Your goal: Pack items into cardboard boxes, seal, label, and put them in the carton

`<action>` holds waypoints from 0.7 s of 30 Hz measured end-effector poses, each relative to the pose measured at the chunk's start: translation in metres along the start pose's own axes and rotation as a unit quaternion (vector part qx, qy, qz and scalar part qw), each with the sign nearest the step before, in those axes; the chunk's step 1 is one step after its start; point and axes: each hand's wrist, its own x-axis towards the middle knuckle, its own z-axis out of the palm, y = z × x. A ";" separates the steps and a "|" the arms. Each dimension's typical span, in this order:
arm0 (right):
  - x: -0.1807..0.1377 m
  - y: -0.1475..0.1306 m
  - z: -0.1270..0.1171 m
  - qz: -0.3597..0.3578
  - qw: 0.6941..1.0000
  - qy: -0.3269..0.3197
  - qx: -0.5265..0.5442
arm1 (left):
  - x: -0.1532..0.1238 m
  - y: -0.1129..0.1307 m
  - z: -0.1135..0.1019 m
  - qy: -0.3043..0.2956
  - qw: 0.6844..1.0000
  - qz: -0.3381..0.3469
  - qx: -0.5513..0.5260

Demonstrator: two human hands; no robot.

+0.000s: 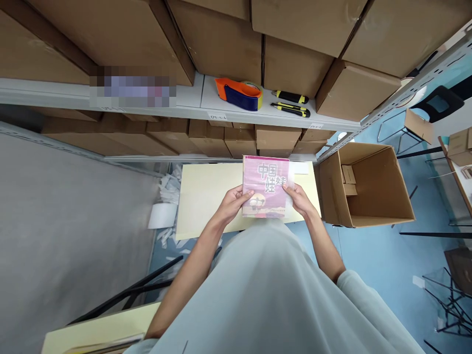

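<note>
Item: pink book (266,187), held flat above the pale table (206,196), long axis running near to far. My left hand (232,202) clamps its near-left edge, my right hand (300,200) its near-right; open carton (365,184) lies just right.

Both hands are holding a pink book (265,186) above a pale yellow table (206,196): the left hand (234,200) is gripping its left edge, the right hand (299,199) its right edge. An open cardboard box (363,184) is sitting just right. On the far shelf (236,105) a tape dispenser (239,93) and two utility knives (291,103) are lying.
</note>
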 end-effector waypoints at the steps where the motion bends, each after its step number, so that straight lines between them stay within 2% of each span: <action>1: -0.002 -0.002 0.000 -0.004 1.000 0.001 -0.004 | 0.001 -0.002 0.000 0.006 1.000 0.007 0.010; 5: -0.013 -0.020 -0.003 -0.039 0.997 -0.037 -0.057 | 0.003 -0.005 -0.003 0.038 0.995 0.047 0.075; 9: -0.022 -0.044 -0.010 -0.120 0.971 -0.132 -0.159 | 0.002 0.001 -0.003 0.011 0.984 0.137 0.114; 11: -0.024 -0.050 -0.015 -0.149 0.958 -0.154 -0.191 | 0.001 0.006 -0.002 0.014 0.976 0.173 0.134; 15: -0.025 -0.051 -0.025 -0.157 0.950 -0.166 -0.211 | 0.000 0.014 0.002 0.027 0.962 0.207 0.179; 21: -0.026 -0.049 -0.036 -0.130 0.962 -0.146 -0.189 | -0.002 0.018 0.012 0.032 0.952 0.222 0.210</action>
